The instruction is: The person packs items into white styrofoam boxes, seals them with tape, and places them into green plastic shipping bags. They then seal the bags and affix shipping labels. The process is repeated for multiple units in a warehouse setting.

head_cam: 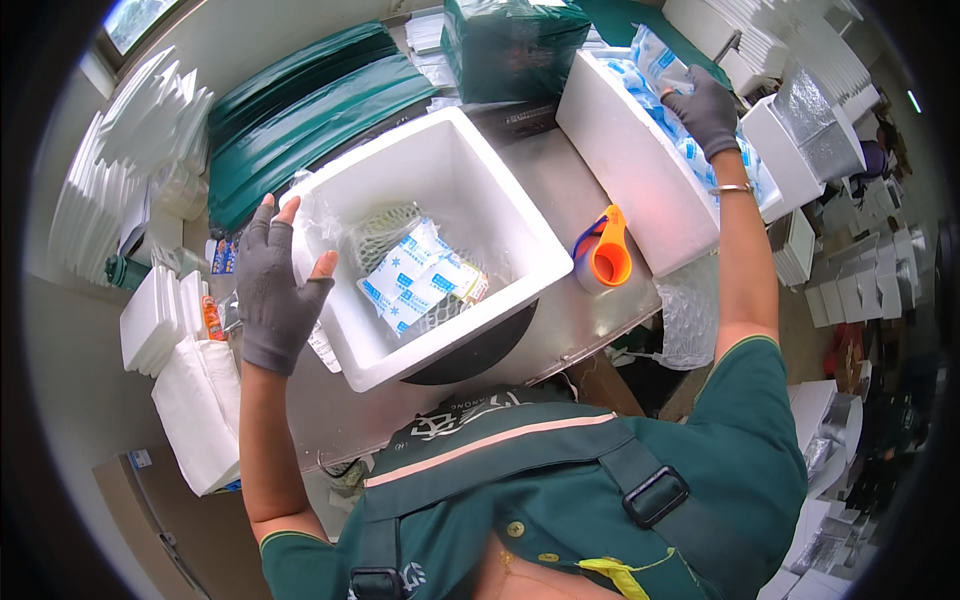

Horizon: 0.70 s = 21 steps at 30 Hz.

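A white foam box (510, 195) stands open on the metal worktable (555, 169). In it, ice packs with blue print (409, 281) lie over items in foam netting (386, 232) and clear plastic. My left hand (281, 289), in a grey glove with bare fingertips, is at the box's left rim, fingers apart and holding nothing. At the upper right, my right hand (701, 112), gloved alike, grips an ice pack (660, 60) above a second foam box (637, 180) filled with similar packs.
An orange tape dispenser (609, 259) sits between the two boxes. Green plastic-wrapped bundles (315, 112) and a green wrapped block (510, 49) lie behind. Stacked white foam lids (131, 150) stand at left. Bubble wrap (686, 322) hangs at the table's right edge.
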Each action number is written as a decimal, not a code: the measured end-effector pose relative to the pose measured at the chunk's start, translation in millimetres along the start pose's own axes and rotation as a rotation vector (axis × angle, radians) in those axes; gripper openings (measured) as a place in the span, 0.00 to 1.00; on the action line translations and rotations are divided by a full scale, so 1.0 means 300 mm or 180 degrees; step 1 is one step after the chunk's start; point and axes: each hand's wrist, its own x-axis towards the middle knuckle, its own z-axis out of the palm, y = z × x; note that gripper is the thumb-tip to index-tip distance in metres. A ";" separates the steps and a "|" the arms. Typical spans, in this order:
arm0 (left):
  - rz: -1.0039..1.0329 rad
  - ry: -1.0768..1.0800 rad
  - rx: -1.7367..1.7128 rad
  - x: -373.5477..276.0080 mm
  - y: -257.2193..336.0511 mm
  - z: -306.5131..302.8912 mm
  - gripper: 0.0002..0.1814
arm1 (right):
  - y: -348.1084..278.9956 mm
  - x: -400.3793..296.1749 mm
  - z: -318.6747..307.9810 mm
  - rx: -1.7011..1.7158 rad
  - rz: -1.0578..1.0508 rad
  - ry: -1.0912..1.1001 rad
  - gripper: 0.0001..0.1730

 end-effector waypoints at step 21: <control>0.1127 -0.0267 -0.0523 -0.065 0.164 -0.021 0.24 | -0.017 -0.675 -0.330 0.1318 0.0994 -0.1133 0.28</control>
